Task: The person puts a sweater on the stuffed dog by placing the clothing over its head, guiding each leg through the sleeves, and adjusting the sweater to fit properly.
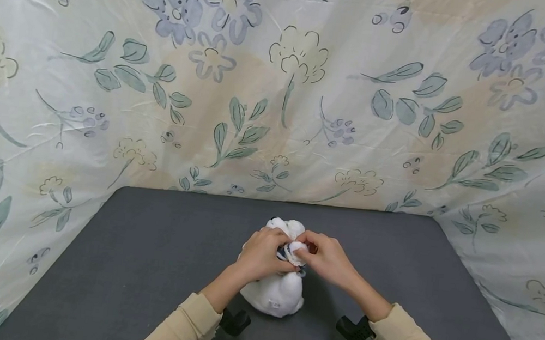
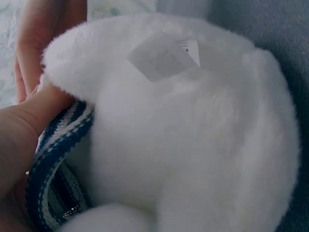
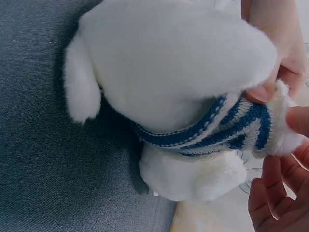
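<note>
A white plush toy lies on the dark table, dressed in a blue-and-white striped knitted sweater. My left hand reaches over the toy and grips the sweater near one sleeve, its thumb against the knit and the fur. From the other side, my right hand pinches the sleeve's white cuff between thumb and fingers. A bit of white fur shows at the cuff's end. In the left wrist view, the sweater's blue edging stands away from the body.
The dark grey table extends on both sides of the toy. A flowered cloth hangs behind it and at the sides. A white label sticks out of the toy's fur. Black wrist mounts sit below both hands.
</note>
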The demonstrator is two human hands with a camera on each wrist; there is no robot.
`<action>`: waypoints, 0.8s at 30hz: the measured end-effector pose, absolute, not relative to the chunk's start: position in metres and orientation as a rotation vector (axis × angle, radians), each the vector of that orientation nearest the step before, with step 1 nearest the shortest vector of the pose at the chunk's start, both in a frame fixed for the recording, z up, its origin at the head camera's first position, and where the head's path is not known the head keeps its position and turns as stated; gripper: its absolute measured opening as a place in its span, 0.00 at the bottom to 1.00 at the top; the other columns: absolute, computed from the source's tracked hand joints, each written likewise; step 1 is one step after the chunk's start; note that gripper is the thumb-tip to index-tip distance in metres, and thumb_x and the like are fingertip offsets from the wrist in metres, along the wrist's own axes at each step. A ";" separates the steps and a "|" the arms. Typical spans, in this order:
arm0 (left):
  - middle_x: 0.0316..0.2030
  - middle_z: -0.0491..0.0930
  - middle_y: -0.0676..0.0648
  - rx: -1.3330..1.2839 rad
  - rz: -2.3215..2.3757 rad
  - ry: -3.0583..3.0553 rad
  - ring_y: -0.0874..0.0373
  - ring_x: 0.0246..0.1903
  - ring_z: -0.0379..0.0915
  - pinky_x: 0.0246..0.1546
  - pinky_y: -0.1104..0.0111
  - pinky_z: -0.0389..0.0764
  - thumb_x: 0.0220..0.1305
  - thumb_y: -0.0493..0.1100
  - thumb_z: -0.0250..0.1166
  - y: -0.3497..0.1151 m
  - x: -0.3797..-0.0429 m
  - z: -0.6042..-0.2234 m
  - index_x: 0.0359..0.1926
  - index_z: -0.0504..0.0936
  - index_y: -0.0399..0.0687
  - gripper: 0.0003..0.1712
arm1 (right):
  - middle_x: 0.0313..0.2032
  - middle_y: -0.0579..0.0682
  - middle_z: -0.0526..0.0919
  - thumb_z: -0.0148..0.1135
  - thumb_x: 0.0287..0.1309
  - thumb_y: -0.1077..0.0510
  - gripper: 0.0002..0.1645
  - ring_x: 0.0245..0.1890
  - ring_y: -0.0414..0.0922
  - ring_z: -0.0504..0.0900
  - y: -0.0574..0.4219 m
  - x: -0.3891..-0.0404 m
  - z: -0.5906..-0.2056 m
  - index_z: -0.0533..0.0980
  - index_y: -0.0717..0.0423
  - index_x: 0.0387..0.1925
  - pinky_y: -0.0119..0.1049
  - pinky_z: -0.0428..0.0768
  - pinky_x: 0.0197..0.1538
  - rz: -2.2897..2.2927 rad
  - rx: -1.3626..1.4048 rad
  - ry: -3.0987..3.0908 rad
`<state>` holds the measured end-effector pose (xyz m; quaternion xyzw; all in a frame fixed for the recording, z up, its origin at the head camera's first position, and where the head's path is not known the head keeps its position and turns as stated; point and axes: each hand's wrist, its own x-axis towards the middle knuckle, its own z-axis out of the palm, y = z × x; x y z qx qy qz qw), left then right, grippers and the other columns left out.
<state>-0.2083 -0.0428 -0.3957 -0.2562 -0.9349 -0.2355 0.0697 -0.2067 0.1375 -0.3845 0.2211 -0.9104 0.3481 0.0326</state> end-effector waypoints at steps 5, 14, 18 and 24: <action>0.42 0.78 0.54 -0.729 -0.561 -2.825 0.55 0.43 0.70 0.45 0.58 0.70 0.43 0.60 0.72 -0.041 -0.209 -0.398 0.45 0.83 0.56 0.27 | 0.20 0.40 0.71 0.61 0.57 0.54 0.03 0.19 0.38 0.66 0.138 -0.207 -0.385 0.78 0.47 0.33 0.31 0.67 0.23 1.083 0.696 -2.777; 0.41 0.77 0.55 -0.658 -0.467 -2.805 0.56 0.42 0.70 0.41 0.61 0.70 0.42 0.58 0.73 -0.043 -0.210 -0.404 0.44 0.84 0.57 0.25 | 0.20 0.41 0.71 0.61 0.56 0.54 0.04 0.19 0.37 0.67 0.139 -0.207 -0.382 0.78 0.49 0.31 0.30 0.67 0.23 1.116 0.697 -2.757; 0.41 0.77 0.54 -0.625 -0.501 -2.826 0.56 0.41 0.69 0.41 0.61 0.69 0.41 0.59 0.73 -0.045 -0.211 -0.406 0.45 0.84 0.59 0.27 | 0.20 0.41 0.72 0.61 0.55 0.56 0.02 0.20 0.38 0.67 0.139 -0.207 -0.380 0.78 0.49 0.32 0.30 0.66 0.24 1.119 0.676 -2.771; 0.43 0.75 0.52 -0.596 -0.508 -2.870 0.54 0.42 0.68 0.41 0.59 0.68 0.42 0.61 0.71 -0.047 -0.209 -0.405 0.49 0.82 0.61 0.29 | 0.21 0.41 0.72 0.61 0.55 0.56 0.03 0.21 0.39 0.68 0.139 -0.206 -0.379 0.78 0.49 0.32 0.30 0.67 0.24 1.143 0.646 -2.795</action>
